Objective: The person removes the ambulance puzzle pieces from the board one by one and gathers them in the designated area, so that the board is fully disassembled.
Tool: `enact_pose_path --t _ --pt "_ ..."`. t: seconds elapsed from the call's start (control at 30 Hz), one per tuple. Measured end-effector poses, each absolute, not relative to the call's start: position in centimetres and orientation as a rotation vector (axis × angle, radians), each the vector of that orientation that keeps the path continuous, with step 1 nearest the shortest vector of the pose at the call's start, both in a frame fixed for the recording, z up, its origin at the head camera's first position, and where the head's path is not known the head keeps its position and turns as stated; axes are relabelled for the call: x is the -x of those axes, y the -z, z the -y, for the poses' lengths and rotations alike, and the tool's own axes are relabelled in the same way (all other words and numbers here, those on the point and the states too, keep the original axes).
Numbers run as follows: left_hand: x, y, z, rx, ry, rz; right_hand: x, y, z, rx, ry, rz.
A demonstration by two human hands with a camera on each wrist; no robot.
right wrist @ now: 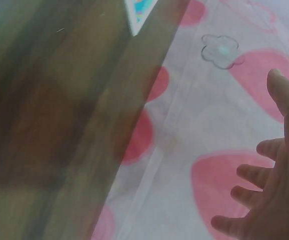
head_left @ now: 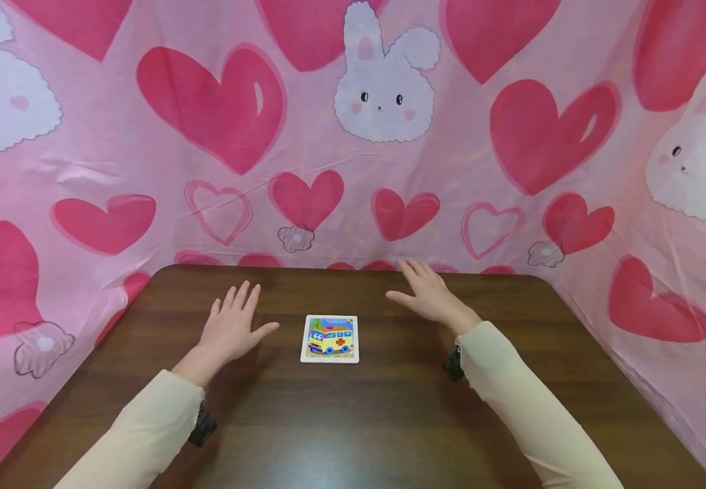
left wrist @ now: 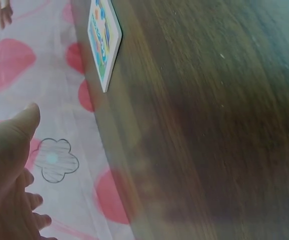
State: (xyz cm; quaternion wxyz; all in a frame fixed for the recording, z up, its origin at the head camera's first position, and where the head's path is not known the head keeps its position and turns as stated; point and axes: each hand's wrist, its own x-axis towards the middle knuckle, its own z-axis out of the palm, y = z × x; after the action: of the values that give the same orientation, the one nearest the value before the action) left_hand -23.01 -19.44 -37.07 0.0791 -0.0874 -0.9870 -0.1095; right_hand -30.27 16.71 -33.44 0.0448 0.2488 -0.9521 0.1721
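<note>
A square white-edged card or board [head_left: 330, 339] with a yellow ambulance picture lies flat on the table; its edge also shows in the left wrist view [left wrist: 104, 42] and a corner in the right wrist view [right wrist: 140, 14]. Left of it, the left hand [head_left: 228, 331] is held above the table, fingers spread and thumb out, touching nothing. To its right and farther back, the right hand [head_left: 431, 296] hovers with fingers extended, holding nothing. Both hands appear at the edges of their wrist views, the left [left wrist: 9, 165] and the right [right wrist: 274, 185].
The dark brown wooden table [head_left: 328, 421] has rounded far corners. A pink cloth [head_left: 310, 156] with hearts and rabbits hangs behind it and at both sides. Dark devices are strapped under the left wrist [head_left: 203, 426] and the right wrist [head_left: 453, 365].
</note>
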Motion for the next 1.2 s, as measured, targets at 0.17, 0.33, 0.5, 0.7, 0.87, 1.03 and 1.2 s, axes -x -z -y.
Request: enact_pose_path --t 0.17,0.33,0.5,0.7,0.87,1.03,1.2 --pt "23.5 37.4 18.7 0.314 0.358 2.956 30.7 32.5 -14.6 -0.785 -0.593 2.921" --pt "24.0 38.0 17.6 0.355 0.401 2.97 31.1 32.2 -12.6 -0.832 -0.653 2.927" --pt "24.3 38.7 16.5 0.382 0.439 3.006 31.2 32.9 -10.9 -0.849 -0.743 2.959" --pt "24.5 39.4 15.4 0.382 0.493 3.053 31.8 34.7 -8.9 -0.817 -0.864 2.995" --pt "25.1 40.0 15.0 0.391 0.525 3.108 32.1 36.0 -7.4 -0.783 -0.947 3.016" --pt "25.6 40.2 14.4 0.403 0.54 3.155 32.3 37.5 -6.0 -0.8 -1.051 3.016" --pt "25.8 40.7 13.7 0.396 0.566 3.194 32.2 39.0 -4.9 -0.836 -1.134 3.021"
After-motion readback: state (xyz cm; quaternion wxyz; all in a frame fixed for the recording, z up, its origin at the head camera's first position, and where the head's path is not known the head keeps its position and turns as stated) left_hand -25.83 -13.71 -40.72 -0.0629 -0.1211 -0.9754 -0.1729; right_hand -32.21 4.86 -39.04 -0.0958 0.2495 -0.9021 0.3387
